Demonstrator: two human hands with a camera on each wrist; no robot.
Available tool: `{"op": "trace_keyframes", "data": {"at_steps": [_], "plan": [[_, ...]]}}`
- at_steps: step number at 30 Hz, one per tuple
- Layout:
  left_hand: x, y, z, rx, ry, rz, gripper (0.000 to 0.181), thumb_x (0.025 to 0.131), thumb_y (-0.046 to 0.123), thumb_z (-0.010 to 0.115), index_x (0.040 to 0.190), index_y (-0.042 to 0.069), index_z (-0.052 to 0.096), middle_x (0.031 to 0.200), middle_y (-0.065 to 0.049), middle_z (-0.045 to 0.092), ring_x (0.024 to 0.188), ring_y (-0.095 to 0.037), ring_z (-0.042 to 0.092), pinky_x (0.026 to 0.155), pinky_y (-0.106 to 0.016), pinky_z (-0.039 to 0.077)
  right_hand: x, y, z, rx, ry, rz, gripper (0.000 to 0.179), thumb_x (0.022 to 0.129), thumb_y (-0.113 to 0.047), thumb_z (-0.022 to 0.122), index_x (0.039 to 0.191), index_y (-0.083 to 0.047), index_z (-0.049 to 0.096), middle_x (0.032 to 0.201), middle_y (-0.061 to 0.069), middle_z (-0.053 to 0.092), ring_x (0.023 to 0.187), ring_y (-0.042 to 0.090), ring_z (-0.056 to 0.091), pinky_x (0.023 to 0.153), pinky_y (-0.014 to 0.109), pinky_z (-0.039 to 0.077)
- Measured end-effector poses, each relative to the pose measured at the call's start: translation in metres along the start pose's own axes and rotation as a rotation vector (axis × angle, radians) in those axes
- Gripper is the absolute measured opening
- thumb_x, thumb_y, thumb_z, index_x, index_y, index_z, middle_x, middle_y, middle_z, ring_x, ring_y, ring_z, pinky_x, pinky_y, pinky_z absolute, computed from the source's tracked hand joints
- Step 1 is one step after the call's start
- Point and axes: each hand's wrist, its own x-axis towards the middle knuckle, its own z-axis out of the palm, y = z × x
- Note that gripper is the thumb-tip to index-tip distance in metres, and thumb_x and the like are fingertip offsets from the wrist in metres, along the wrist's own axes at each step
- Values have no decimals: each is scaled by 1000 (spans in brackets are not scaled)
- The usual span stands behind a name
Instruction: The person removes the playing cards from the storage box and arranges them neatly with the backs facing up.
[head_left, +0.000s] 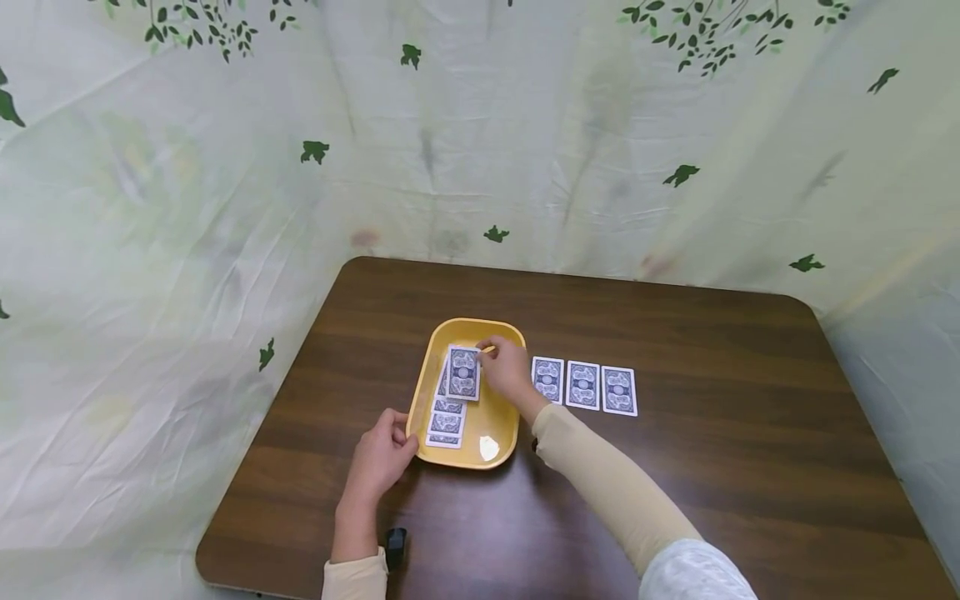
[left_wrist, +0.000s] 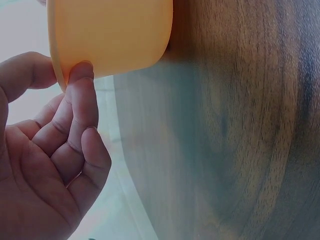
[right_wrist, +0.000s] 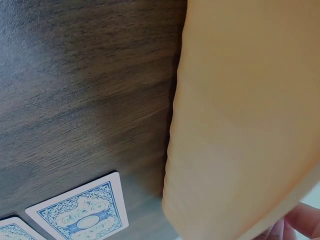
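Leaf-printed cloth backs the brown surface. The right hand pinches a card in its fingers, the card lying to their left, long axis fore-and-aft, over other cards in the tray; the left hand grips its rim.

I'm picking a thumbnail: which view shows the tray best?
The head view: nearly the whole tray shows from above, inside included. The left wrist catches only part of its outside; the right wrist, one outer side, cropped.
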Motion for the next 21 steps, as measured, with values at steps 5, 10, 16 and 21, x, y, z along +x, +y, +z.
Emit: {"op": "trace_keyframes", "data": {"at_steps": [5, 10, 16, 21], "plan": [[0, 0, 0, 2, 2, -1, 32, 88, 14, 63, 116, 1, 55, 79, -5, 57, 57, -17, 52, 52, -30, 43, 1, 2, -5, 68, 19, 23, 15, 89, -9, 66, 101, -5, 74, 79, 6, 69, 65, 12, 62, 56, 23, 48], [0, -1, 1, 5, 4, 8, 31, 88, 14, 62, 116, 1, 55, 78, -5, 57, 58, -16, 52, 53, -31, 44, 0, 3, -11, 140, 36, 60, 18, 88, -9, 67, 104, -4, 75, 79, 7, 69, 66, 25, 68, 54, 23, 47], [-1, 0, 1, -2, 1, 8, 31, 88, 14, 63, 116, 1, 55, 78, -5, 57, 57, -17, 52, 52, -31, 44, 0, 9, -20, 250, 79, 91, 19, 87, -10, 68, 104, -4, 75, 81, 9, 70, 72, 34, 69, 56, 24, 49], [-1, 1, 0, 0, -1, 7, 32, 89, 14, 62, 116, 1, 54, 79, -5, 57, 58, -16, 52, 52, -30, 44, 2, 17, -29, 300, 128, 118, 18, 87, -10, 68, 103, -4, 75, 75, 5, 65, 59, 20, 63, 52, 21, 46]]}}
